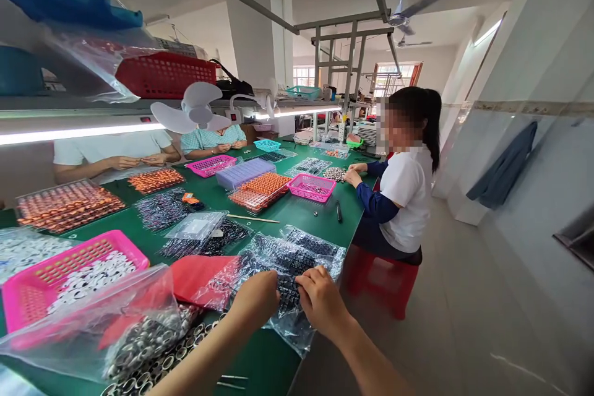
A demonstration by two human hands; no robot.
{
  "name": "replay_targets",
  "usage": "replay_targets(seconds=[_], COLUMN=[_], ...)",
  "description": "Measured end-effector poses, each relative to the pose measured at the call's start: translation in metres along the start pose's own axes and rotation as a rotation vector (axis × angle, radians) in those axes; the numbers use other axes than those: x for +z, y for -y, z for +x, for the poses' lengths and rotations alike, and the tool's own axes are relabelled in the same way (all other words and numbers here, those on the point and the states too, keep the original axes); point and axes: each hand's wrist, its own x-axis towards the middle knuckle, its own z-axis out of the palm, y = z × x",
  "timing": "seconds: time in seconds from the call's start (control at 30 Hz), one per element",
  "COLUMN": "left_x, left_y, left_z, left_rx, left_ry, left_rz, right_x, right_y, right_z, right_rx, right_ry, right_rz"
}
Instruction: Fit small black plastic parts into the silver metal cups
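My left hand (255, 301) and my right hand (321, 300) meet over a clear plastic bag (292, 260) full of small black parts, at the near edge of the green table (297, 213). Both hands pinch the bag's plastic between closed fingers. The bag lies partly over the table's edge. A red sheet (195, 278) lies just left of my left hand. Further left, a second clear bag (116, 328) holds small grey ring-shaped parts.
A pink basket (69, 269) of white parts stands at near left. Trays of orange parts (67, 204), more pink baskets (312, 187) and black parts cover the table. A person in a white shirt (406, 198) sits on a red stool (383, 278) at the right side; other people sit across.
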Motion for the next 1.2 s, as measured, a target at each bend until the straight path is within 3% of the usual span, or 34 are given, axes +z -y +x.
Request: replay_targets(seconds=[0.5, 0.77, 1.03, 1.2], left_x=[-0.009, -0.007, -0.017, -0.018], left_y=[0.003, 0.007, 0.012, 0.018], left_z=[-0.01, -0.008, 0.002, -0.003], left_rx=[-0.04, -0.092, -0.186, -0.21], left_ry=[-0.068, -0.147, -0.113, -0.032], left_rz=[-0.076, -0.261, -0.451, -0.527], right_x=[-0.005, -0.007, -0.009, -0.015], right_y=[0.005, 0.005, 0.006, 0.006], right_z=[-0.001, 0.0, 0.0, 0.002], right_rx=[0.001, -0.007, 0.007, 0.008], right_ry=[0.048, 0.073, 0.09, 0.135], right_rz=[-0.006, -0.019, -0.024, -0.026])
